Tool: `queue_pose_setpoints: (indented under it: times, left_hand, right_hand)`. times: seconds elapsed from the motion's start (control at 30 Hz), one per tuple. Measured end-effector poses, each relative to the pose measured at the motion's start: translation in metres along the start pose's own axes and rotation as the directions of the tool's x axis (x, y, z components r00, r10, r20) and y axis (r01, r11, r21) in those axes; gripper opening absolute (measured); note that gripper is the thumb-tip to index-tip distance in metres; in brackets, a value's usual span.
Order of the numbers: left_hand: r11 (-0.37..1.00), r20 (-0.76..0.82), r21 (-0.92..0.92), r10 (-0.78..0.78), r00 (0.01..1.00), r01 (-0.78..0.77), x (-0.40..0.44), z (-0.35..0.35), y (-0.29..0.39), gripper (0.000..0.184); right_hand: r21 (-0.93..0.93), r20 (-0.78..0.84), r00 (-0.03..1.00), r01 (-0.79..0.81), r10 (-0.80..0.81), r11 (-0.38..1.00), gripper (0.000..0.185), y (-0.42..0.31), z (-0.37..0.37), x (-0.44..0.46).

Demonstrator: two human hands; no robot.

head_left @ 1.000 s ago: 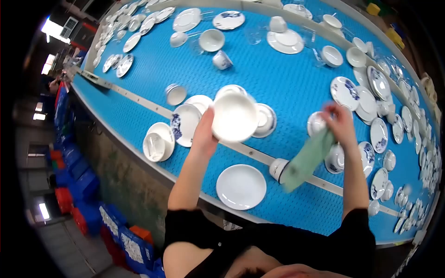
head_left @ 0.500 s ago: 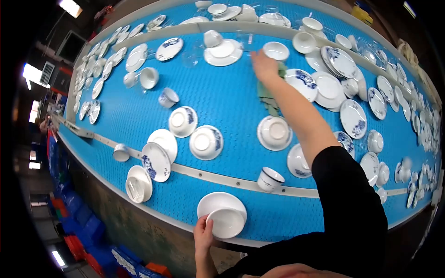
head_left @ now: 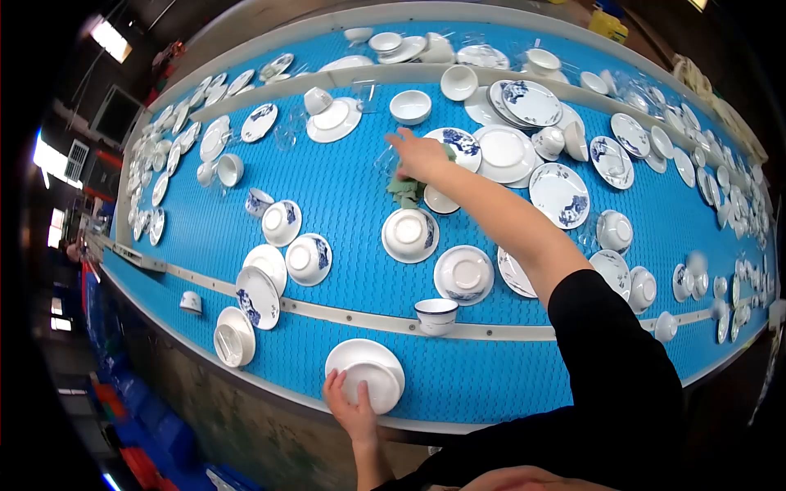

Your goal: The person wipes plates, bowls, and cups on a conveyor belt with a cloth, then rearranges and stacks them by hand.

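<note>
At the belt's near edge, a small white bowl (head_left: 378, 387) sits in a larger white dish (head_left: 385, 353). My left hand (head_left: 350, 411) is at its left side, fingers spread and thumb stretched over the bowl. My right hand (head_left: 421, 155) reaches across the belt, finger and thumb apart, beside a clear glass (head_left: 383, 162) and below a white bowl (head_left: 410, 106). A crumpled green cloth (head_left: 404, 192) lies under and beside the right palm; whether the hand touches it I cannot tell. An overturned bowl (head_left: 410, 234) is just below the cloth.
Blue-patterned plates (head_left: 559, 196), bowls, cups (head_left: 436, 316) and glasses cover much of the blue belt (head_left: 344, 196). A low pale rail (head_left: 378, 319) divides off the near lane. Behind stands a higher divider (head_left: 295, 80). Blue crates (head_left: 131, 360) stand at lower left.
The dishes on the main belt have shifted left in view. My right hand has moved left and nearer. My left hand's grip on the small bowl has loosened, its fingers spreading.
</note>
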State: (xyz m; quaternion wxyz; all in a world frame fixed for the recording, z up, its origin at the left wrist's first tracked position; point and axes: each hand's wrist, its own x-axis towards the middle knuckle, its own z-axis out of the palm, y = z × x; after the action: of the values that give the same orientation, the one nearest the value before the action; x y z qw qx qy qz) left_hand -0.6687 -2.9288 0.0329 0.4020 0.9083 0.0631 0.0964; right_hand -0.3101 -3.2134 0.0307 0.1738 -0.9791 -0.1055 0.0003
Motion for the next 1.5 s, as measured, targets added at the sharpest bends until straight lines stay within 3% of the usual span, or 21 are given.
queue_pose_setpoints:
  times: [0.1,0.17,0.23,0.37,0.57,0.63,0.67,0.7,0.77,0.8,0.83,0.87,0.9,0.97,1.07,1.13,1.2,1.27,1.37,1.47,1.5]
  left_hand:
    - [0.967,-0.184,0.162,-0.166,0.969,0.197,-0.033,-0.002,-0.026,0.038]
    - [0.914,-0.220,0.390,-0.023,0.975,0.110,-0.056,-0.003,-0.043,0.044]
    - [0.905,-0.214,0.423,0.056,0.975,0.041,-0.075,0.009,-0.059,0.060]
    - [0.965,-0.359,0.255,0.033,0.933,0.064,-0.087,0.019,-0.039,0.061]
    - [0.987,-0.440,0.147,0.008,0.898,0.063,-0.103,0.023,-0.022,0.051]
    - [0.996,-0.477,0.087,0.020,0.878,0.025,-0.110,0.022,-0.019,0.046]
    - [0.998,-0.488,0.063,0.009,0.873,0.026,-0.117,0.022,-0.016,0.045]
    - [0.999,-0.508,0.044,0.013,0.861,0.011,-0.115,0.022,-0.014,0.044]
    - [1.000,-0.516,0.012,0.002,0.857,0.005,-0.124,0.022,-0.012,0.037]
    - [1.000,-0.518,0.011,0.010,0.855,-0.005,-0.127,0.022,-0.010,0.035]
    - [1.000,-0.525,0.012,0.022,0.851,-0.019,-0.131,0.022,-0.008,0.035]
    - [1.000,-0.528,0.024,0.030,0.849,-0.021,-0.136,0.023,-0.008,0.034]
    - [0.999,-0.532,0.037,0.039,0.846,-0.023,-0.140,0.023,-0.007,0.034]
    - [0.999,-0.531,0.041,0.051,0.846,-0.035,-0.146,0.024,-0.002,0.034]
    - [0.999,-0.523,0.022,0.049,0.851,-0.044,-0.159,0.023,0.007,0.034]
    - [0.997,-0.511,0.007,0.065,0.857,-0.071,-0.169,0.023,0.009,0.035]
    - [0.994,-0.500,0.036,0.106,0.860,-0.102,-0.177,0.023,0.015,0.036]
    - [0.990,-0.500,0.040,0.135,0.856,-0.132,-0.185,0.024,0.021,0.037]
    - [0.986,-0.501,0.027,0.155,0.851,-0.164,-0.202,0.024,0.030,0.034]
    - [0.985,-0.485,0.027,0.163,0.859,-0.171,-0.214,0.025,0.041,0.029]
    - [0.983,-0.489,0.019,0.170,0.856,-0.185,-0.216,0.028,0.044,0.029]
  right_hand:
    - [-0.014,0.116,0.993,0.016,-0.015,1.000,0.078,-0.017,-0.001,-0.001]
    - [-0.052,0.054,0.997,0.055,-0.052,0.997,0.066,-0.013,0.029,0.010]
    - [-0.010,-0.019,1.000,0.016,-0.017,1.000,0.060,-0.019,0.037,0.011]
    - [-0.103,0.026,0.999,-0.018,0.020,0.995,0.063,-0.026,0.027,0.001]
    - [-0.015,0.168,0.983,-0.078,0.080,0.997,0.064,-0.024,0.015,-0.029]
    - [0.256,-0.164,0.927,0.370,-0.337,0.893,0.064,-0.019,0.013,-0.058]
    - [0.391,-0.050,0.933,0.346,-0.356,0.853,0.061,-0.059,-0.027,-0.103]
    - [0.557,0.157,0.924,0.208,-0.348,0.804,0.059,-0.089,-0.053,-0.139]
    - [0.544,0.158,0.830,0.378,-0.535,0.749,0.060,-0.124,-0.061,-0.200]
    - [0.617,0.402,0.785,0.147,-0.471,0.773,0.060,-0.149,-0.071,-0.229]
    - [0.545,0.254,0.702,0.465,-0.666,0.698,0.058,-0.158,-0.060,-0.249]
    - [0.536,0.338,0.689,0.418,-0.641,0.733,0.059,-0.174,-0.057,-0.274]
    - [0.438,0.346,0.668,0.506,-0.659,0.743,0.058,-0.181,-0.038,-0.290]
    - [0.203,0.445,0.696,0.535,-0.564,0.820,0.056,-0.205,-0.033,-0.319]
    - [0.169,0.360,0.811,0.429,-0.461,0.887,0.056,-0.206,-0.026,-0.356]
    - [0.373,-0.016,0.941,0.320,-0.339,0.871,0.053,-0.186,-0.028,-0.384]
    - [0.471,-0.166,0.953,0.301,-0.252,0.829,0.044,-0.157,-0.037,-0.424]
    - [0.382,0.057,0.997,0.021,-0.046,0.924,0.038,-0.123,-0.040,-0.479]
    - [0.323,0.053,0.992,-0.122,0.111,0.938,0.028,-0.100,-0.021,-0.584]
    - [0.221,-0.108,0.990,-0.064,0.090,0.973,0.026,-0.102,-0.025,-0.634]
    - [0.277,-0.087,0.976,-0.167,0.198,0.946,0.025,-0.097,-0.023,-0.639]
